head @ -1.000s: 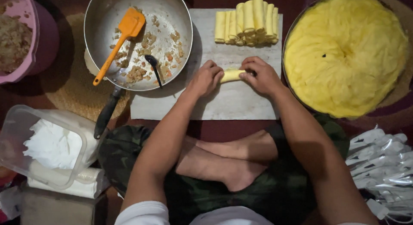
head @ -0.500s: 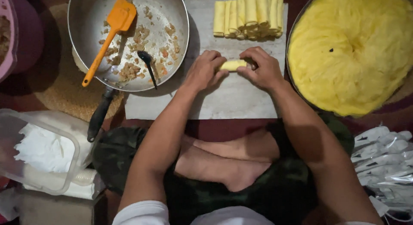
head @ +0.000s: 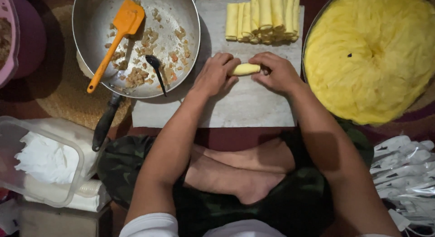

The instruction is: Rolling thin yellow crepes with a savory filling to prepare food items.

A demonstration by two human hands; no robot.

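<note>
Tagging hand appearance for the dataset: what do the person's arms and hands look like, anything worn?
Both hands, left hand and right hand, are bare: no gloves, and no rings or watch visible. The forearms are bare too. Short white sleeves show only at the bottom edge of the frame, at the upper arms. No markings visible.

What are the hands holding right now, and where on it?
A small yellow roll, pinched at its two ends on the board: left hand on the left end, right hand on the right end.

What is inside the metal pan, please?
The pan holds an orange spatula, a black spoon and scattered bits of filling. Whatever lies under the spatula blade is covered.
</note>
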